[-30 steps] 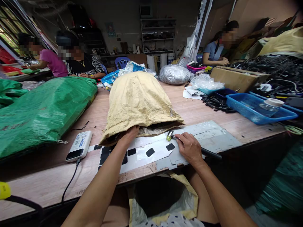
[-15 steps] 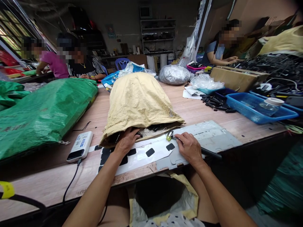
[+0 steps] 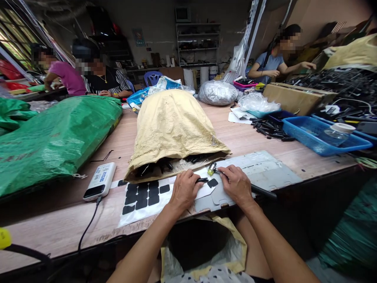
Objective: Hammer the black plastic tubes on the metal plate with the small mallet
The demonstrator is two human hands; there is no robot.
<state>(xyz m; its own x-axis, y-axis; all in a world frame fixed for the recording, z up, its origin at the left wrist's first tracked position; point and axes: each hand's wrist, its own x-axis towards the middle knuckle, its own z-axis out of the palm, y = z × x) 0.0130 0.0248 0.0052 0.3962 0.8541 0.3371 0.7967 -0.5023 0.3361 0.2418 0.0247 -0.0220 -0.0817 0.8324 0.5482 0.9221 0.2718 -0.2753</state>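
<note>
My right hand [image 3: 237, 182] is closed round a small hammer [image 3: 263, 192]; its metal head with a yellow-green face points left and its black handle sticks out to the right. Close to the hammer head, my left hand [image 3: 184, 190] pinches a slim black part [image 3: 202, 180], whose exact kind I cannot make out. Under the hands lie a white sheet with black rounded-square pads [image 3: 141, 196] and a grey board [image 3: 262, 167]. Just beyond, a beige woven sack [image 3: 173, 122] lies with its mouth towards me, dark parts showing inside.
A white power bank [image 3: 100, 181] with a cable and a green sack [image 3: 55, 133] are on the left. Blue trays [image 3: 321, 145], a cardboard box [image 3: 297, 98] and black parts [image 3: 272, 129] stand right. An open sack [image 3: 203, 271] sits in my lap. Co-workers sit across the table.
My left hand has come out of the beige sack's mouth and moved right with a black part, beside the hammer head. The right hand stays nearly in place. The co-worker at right has extended an arm.
</note>
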